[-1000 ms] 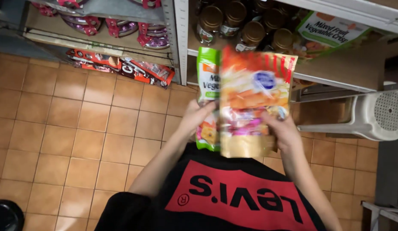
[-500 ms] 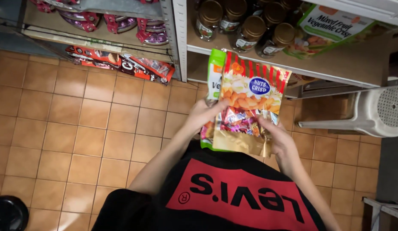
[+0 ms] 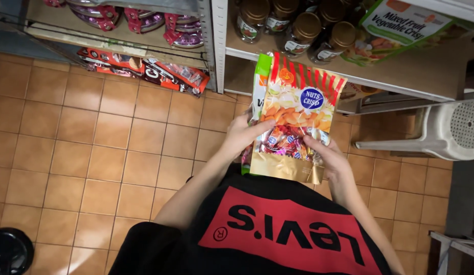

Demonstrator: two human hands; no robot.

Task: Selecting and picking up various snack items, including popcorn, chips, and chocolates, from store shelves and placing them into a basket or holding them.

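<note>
The left hand (image 3: 242, 136) and right hand (image 3: 326, 158) both grip the gold snack pouch (image 3: 295, 119), with a green pouch (image 3: 259, 76) behind it. Holding both pouches by their side edges, firmly, seems best, so that the back one does not slide out.

Snack pouch (image 3: 298, 117) before second pouch (image 3: 260, 76), below jars (image 3: 303, 33)

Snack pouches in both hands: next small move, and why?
Probably lift the front red-and-gold snack pouch up toward the shelf. The left hand and right hand pinch it low, the green pouch is stacked behind it, and bare shelf board shows right of the brown-lidded jars.
</note>
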